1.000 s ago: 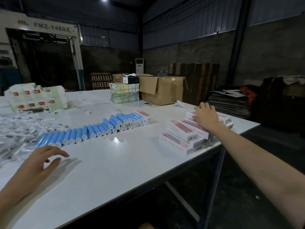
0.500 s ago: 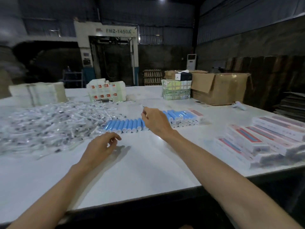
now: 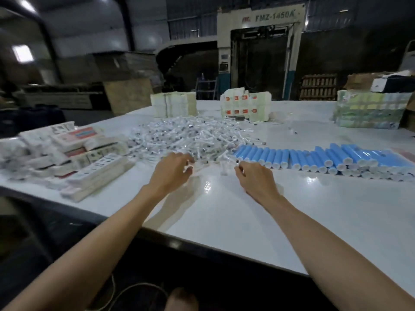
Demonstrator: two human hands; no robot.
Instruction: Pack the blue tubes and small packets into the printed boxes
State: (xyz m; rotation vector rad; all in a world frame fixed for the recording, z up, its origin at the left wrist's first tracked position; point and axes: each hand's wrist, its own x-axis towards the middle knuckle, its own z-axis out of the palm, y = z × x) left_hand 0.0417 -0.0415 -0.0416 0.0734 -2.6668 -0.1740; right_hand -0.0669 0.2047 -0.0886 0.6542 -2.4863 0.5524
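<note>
On the bench (image 3: pixel 224 212) the left hand (image 3: pixel 170 171) grasps packets (image 3: pixel 190 135), heaped beside blue tubes (image 3: pixel 314 156) for easy reach; right hand (image 3: pixel 256 178) curled, grip unclear.

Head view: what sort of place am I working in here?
Likely a factory or warehouse packing floor: a big machine marked FMZ-1450A behind the table, stacked pallets, and bulk piles of packets and blue tubes.

Bare left hand (image 3: pixel 170 173) and bare right hand (image 3: pixel 256 179) extend from slender forearms (image 3: pixel 314 234), uncovered to the frame's edge.
</note>
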